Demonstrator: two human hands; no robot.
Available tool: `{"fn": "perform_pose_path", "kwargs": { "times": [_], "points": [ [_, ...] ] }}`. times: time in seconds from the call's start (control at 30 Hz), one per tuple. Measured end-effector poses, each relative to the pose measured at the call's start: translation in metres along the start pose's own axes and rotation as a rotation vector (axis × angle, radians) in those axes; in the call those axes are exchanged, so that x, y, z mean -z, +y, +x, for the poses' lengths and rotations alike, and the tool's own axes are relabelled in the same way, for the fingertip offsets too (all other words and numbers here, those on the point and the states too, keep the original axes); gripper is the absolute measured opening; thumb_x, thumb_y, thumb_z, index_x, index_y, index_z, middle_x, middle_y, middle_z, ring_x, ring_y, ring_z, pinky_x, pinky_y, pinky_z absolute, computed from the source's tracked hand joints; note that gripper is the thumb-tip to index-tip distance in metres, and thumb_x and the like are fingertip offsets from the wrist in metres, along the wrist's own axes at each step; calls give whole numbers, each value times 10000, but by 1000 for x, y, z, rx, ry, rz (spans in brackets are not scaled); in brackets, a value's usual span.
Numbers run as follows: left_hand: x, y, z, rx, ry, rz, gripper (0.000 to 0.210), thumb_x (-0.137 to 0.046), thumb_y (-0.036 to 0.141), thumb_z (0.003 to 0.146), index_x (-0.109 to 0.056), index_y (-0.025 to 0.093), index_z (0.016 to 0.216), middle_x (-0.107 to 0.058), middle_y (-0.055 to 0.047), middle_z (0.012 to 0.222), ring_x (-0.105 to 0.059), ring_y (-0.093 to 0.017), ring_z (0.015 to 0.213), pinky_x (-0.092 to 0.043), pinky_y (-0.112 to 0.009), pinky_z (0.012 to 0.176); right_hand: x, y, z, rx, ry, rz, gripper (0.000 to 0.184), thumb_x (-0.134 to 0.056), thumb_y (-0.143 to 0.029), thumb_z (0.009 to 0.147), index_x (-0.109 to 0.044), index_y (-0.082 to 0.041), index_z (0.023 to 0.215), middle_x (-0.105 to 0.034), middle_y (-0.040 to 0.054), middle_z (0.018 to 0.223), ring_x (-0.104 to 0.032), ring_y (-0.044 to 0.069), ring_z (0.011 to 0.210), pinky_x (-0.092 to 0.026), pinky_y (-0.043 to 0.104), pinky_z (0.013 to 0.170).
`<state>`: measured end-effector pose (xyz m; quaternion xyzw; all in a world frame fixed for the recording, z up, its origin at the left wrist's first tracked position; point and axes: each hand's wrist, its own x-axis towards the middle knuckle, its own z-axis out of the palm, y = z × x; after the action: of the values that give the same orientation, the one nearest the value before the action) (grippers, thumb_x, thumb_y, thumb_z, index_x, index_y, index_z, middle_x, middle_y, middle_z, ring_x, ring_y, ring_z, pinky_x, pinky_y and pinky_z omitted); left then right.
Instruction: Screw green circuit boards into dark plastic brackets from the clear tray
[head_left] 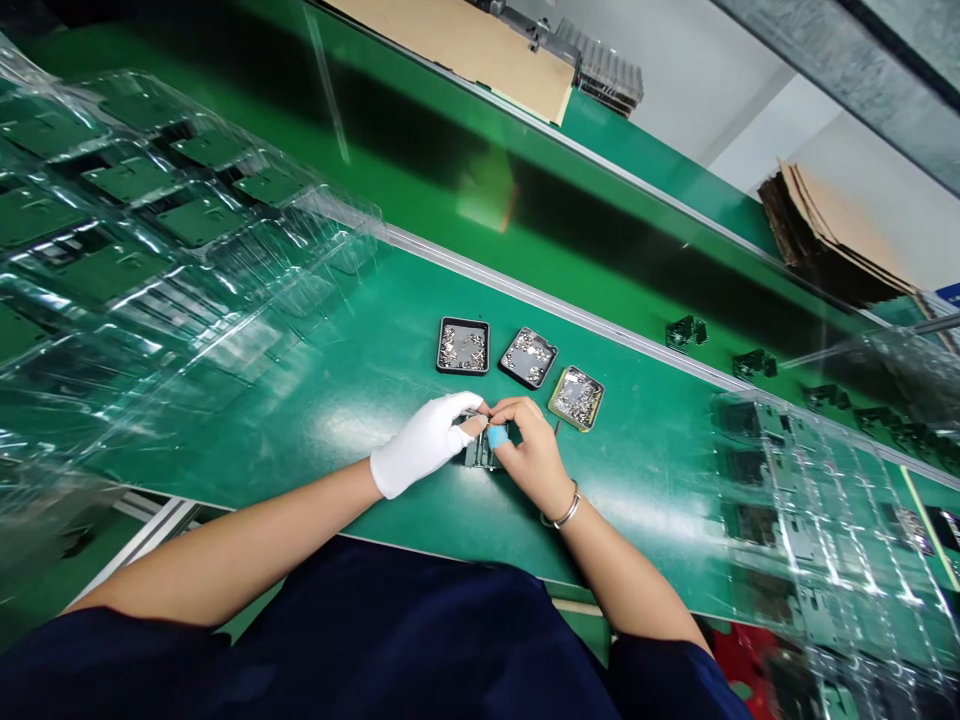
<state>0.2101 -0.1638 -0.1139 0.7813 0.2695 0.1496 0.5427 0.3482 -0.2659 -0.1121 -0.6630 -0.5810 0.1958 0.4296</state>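
Observation:
In the head view, my left hand [427, 435] wears a white glove with bare fingertips. Its fingers close on the upper edge of a small green-and-metal part [480, 455], mostly hidden under both hands. My right hand [532, 450] has a blue wrap on the thumb and is pinched at the top of that part, touching the left fingertips. Whatever is between the right fingers is too small to make out. Just beyond the hands stand three small trays of tiny metal pieces: a left tray [441, 368], a middle tray [534, 384] and a right tray [596, 415].
Clear plastic trays [247, 250] with green plates are stacked at the left. More clear trays [810, 520] hold dark parts at the right. Behind a metal rail [525, 295], several black parts [686, 332] sit on a green surface. Cardboard sheets [840, 240] lean farther back.

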Motion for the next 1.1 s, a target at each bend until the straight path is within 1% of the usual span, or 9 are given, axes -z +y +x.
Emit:
{"fn": "perform_pose_path", "kwargs": {
  "times": [0.17, 0.4, 0.57, 0.63, 0.73, 0.8, 0.93, 1.03, 1.1],
  "points": [
    [-5, 1, 1, 87, 47, -117, 221, -481, 339, 813, -503, 201, 985, -633, -30, 943, -619, -196, 915, -506, -336, 820, -2, 8, 1, -235, -19, 393, 163, -526, -212, 797, -537, -228, 959, -598, 16, 902, -590, 161, 840, -485, 327, 805],
    [-8, 5, 0, -44, 166, 180, 390, -523, 214, 770, -476, 194, 1157, -595, -99, 1139, -562, -253, 1098, -432, -461, 976, -1, 4, 1, -229, -53, 294, 196, -516, -196, 784, -523, -235, 976, -582, 19, 963, -584, 164, 885, -469, 353, 870],
    [12, 8, -3, -8, 252, -17, 428, -534, 332, 807, -448, 197, 1204, -597, -114, 1194, -575, -246, 1125, -445, -454, 988, 15, 18, -3, -267, 57, 453, 225, -473, -374, 881, -509, -246, 1063, -614, 57, 1084, -605, 188, 997, -481, 386, 923],
    [26, 8, -7, 33, 283, -126, 431, -517, 405, 820, -459, 190, 1189, -614, -123, 1181, -595, -252, 1104, -458, -452, 977, 22, 19, -11, -165, -22, 351, 352, -517, -419, 862, -483, -247, 1166, -576, 89, 1214, -561, 224, 1127, -436, 442, 1003],
    [41, 4, -13, 111, 258, -140, 416, -528, 454, 806, -505, 197, 1132, -651, -110, 1133, -615, -264, 1077, -458, -449, 982, 19, 11, -28, -10, -253, 18, 680, -696, -383, 725, -401, -227, 1317, -498, 139, 1343, -459, 308, 1265, -233, 589, 1119],
    [44, -1, -15, 145, 232, -89, 407, -529, 465, 798, -522, 202, 1108, -662, -101, 1124, -616, -268, 1080, -457, -443, 990, 13, 5, -30, 15, -282, -98, 745, -707, -325, 699, -364, -217, 1351, -507, 150, 1329, -466, 317, 1256, -171, 622, 1125],
    [43, -12, -20, 137, 208, 66, 404, -489, 495, 802, -553, 212, 1083, -668, -90, 1144, -624, -273, 1074, -478, -429, 973, 33, 21, 12, -112, 7, 9, 742, -668, -294, 731, -326, -198, 1382, -530, 139, 1288, -544, 241, 1152, -405, 459, 1034],
    [45, -16, -27, 138, 199, 187, 403, -470, 529, 795, -605, 234, 1034, -688, -71, 1127, -635, -285, 1063, -507, -422, 942, 86, 56, 72, -399, 337, 75, 619, -626, -300, 802, -385, -143, 1350, -575, 136, 1253, -561, 206, 1123, -436, 366, 992],
    [50, -18, -33, 148, 207, 245, 398, -469, 553, 785, -642, 257, 987, -702, -53, 1109, -639, -294, 1067, -526, -415, 922, 123, 77, 107, -446, 413, 67, 487, -539, -319, 887, -430, -120, 1318, -580, 138, 1259, -542, 212, 1149, -439, 369, 981]
  ]
}}
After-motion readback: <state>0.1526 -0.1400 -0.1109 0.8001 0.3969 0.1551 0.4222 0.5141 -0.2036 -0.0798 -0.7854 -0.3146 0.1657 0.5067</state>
